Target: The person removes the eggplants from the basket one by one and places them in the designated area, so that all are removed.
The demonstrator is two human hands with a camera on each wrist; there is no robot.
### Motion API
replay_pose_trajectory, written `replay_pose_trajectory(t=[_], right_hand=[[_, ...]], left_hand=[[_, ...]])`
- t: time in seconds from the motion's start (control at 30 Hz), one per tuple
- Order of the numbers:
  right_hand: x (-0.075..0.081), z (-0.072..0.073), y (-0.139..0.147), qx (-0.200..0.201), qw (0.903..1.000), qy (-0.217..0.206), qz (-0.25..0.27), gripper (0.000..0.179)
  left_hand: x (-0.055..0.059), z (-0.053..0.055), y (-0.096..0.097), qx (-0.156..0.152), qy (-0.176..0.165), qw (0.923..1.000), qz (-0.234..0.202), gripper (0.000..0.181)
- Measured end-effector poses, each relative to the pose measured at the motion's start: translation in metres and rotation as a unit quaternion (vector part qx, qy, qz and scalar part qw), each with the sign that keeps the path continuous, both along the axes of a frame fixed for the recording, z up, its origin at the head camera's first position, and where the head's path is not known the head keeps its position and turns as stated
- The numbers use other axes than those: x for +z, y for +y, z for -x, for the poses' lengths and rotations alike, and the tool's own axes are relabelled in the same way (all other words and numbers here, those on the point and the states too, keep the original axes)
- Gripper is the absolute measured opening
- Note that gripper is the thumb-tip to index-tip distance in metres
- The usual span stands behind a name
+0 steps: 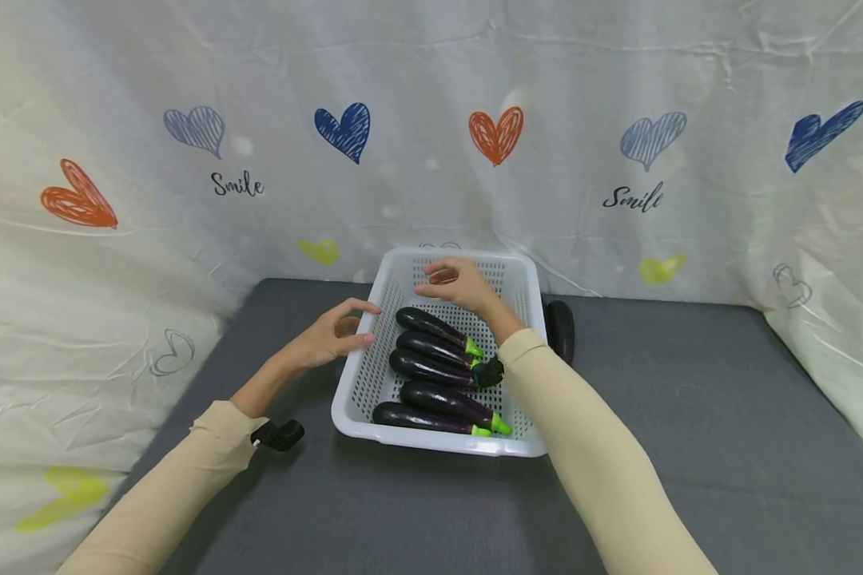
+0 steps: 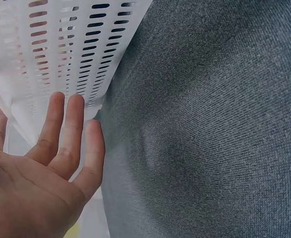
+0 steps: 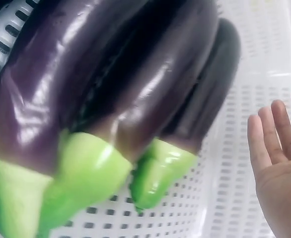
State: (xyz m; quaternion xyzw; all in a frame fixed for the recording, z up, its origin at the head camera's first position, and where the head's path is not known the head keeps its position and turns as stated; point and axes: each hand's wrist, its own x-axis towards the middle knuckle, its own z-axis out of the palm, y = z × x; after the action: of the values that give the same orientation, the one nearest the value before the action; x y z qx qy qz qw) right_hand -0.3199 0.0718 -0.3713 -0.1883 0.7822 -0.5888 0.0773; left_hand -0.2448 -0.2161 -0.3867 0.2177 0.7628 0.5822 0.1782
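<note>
Several dark purple eggplants (image 1: 431,321) with green stem ends lie side by side in a white perforated plastic basket (image 1: 355,399). My left hand (image 1: 331,334) is at the basket's left wall, its fingers loosely bent near the rim; in the left wrist view the fingers (image 2: 71,134) are beside the slotted outer wall, holding nothing. Above the far part of the basket hovers my right hand (image 1: 460,285), beyond the farthest eggplant, with nothing in it. The right wrist view shows its fingers (image 3: 269,134) extended, apart from the eggplants (image 3: 150,89).
Another dark eggplant (image 1: 561,331) lies on the grey tabletop (image 1: 690,415) just outside the basket's right wall. Behind the table hangs a white curtain (image 1: 417,192) printed with hearts and "Smile". Black wrist cameras (image 1: 279,435) are on both forearms.
</note>
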Motion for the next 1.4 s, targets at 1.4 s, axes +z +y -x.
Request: replay_pose_trajectory(t=[1.4], right_hand=[[-0.041,-0.001,-0.014,0.003,0.9935,0.005,-0.114,0.042]], left_hand=[[-0.002,0.002,-0.001,-0.004,0.015,0.9999,0.002,0.047]])
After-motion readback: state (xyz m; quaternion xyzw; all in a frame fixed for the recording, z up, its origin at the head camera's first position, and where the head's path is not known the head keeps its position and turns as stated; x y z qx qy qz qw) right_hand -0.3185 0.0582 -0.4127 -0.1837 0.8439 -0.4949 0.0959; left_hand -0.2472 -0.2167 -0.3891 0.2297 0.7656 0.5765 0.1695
